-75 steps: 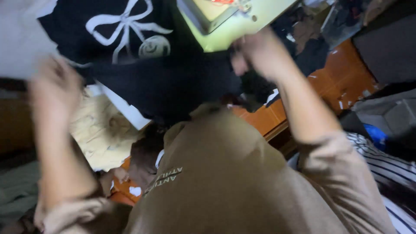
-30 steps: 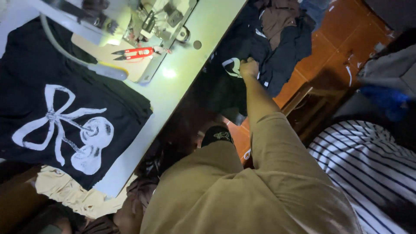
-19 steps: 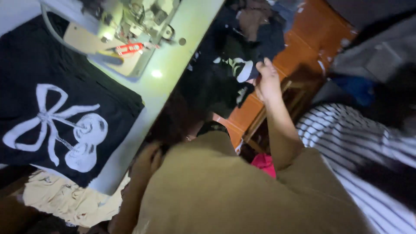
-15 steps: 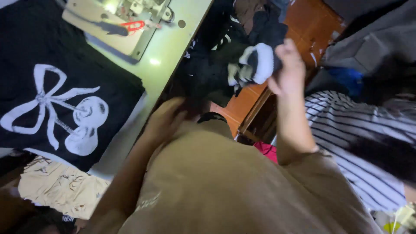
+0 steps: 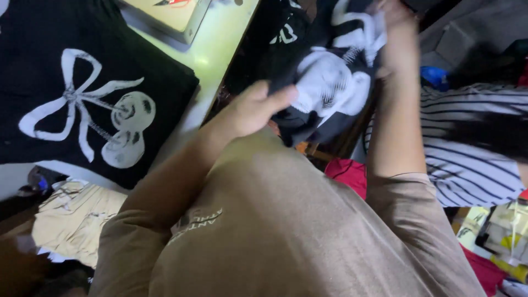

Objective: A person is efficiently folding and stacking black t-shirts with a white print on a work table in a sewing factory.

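A black garment with a white print [image 5: 330,82] hangs bunched in the air in front of me. My right hand [image 5: 397,25] grips its upper edge near the top of the view. My left hand [image 5: 256,107] reaches in from the left, fingers spread against the lower left part of the cloth. Below both hands my own tan shirt [image 5: 286,231] fills the lower view.
A pale table [image 5: 217,47] at the left carries a flat black garment with a white bow print [image 5: 82,104] and a sewing machine base [image 5: 165,14]. Dark clothes [image 5: 275,33] hang past the table's right edge. A person in a striped shirt [image 5: 473,148] sits at the right.
My right hand has lifted the black printed garment out of the pile beside the table and brought it up close. My left hand has come up from below to meet the cloth.
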